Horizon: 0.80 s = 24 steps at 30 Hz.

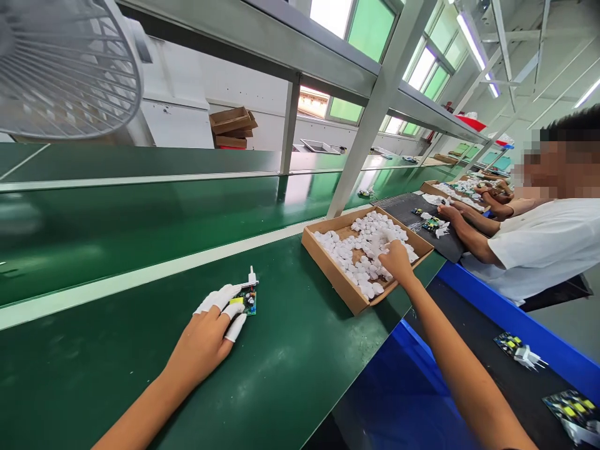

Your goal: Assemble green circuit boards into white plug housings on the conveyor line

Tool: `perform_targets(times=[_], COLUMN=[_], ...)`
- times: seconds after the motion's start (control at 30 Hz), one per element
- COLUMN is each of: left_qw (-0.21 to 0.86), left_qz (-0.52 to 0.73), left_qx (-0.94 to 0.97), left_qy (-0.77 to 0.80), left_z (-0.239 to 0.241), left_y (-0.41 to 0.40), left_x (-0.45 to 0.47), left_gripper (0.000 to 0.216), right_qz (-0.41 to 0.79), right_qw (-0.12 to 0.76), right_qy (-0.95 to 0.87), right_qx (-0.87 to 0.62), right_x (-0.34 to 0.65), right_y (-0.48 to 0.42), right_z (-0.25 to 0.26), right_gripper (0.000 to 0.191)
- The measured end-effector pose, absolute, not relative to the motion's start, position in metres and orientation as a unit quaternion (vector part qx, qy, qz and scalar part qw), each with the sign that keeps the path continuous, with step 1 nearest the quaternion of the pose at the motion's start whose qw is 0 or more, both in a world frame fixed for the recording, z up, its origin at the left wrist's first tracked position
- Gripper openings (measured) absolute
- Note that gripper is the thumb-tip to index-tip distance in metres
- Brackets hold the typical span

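Left hand (204,334) — board (252,303) at fingertips (233,309)

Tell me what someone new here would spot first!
Probably the cardboard box of small white pieces, with the right hand among them. Next, the left hand in white finger covers, touching a circuit board on the green table. A fan looms in the upper left corner.

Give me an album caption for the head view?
Left hand at a small circuit board, right hand in a cardboard box of white parts.
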<state>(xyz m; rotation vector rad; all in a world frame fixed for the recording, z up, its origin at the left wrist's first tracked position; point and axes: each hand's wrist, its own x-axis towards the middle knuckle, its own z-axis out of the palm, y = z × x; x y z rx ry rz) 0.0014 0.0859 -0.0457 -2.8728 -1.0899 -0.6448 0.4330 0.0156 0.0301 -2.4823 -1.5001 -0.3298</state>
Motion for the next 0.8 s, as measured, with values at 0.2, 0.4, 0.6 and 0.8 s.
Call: perform_targets(times=[0.2,0.4,0.6,0.8], left_qw=[-0.04,-0.402,-0.679,-0.663], left_qz=[-0.159,-0.253,-0.325,-0.299], left_qx=[-0.935,-0.802,-0.539,-0.562], left_qy=[-0.314,-0.361,-0.379,-0.394], left_z=[-0.029,0.01,0.013,-0.007], left_y=[0.061,0.021,0.004,0.012], left_x=[0.013,0.001,-0.028,-0.019], left_gripper=[0.03,0.029,0.04,0.023], right_qz=[-0.092,0.104,0.152,0.068], right_qw=[0.268,0.35,0.297,0.26], right_qy=[-0.633,-0.844,-0.888,-0.913], right_qx=[-0.721,-0.393,-0.315,-0.306], right_x=[0.34,0.213,0.157,0.153], right_y=[0.012,0.021,0.03,0.025], right_z=[0.055,0.059,0.035,0.004], right_gripper=[0.023,0.019,0.023,0.015])
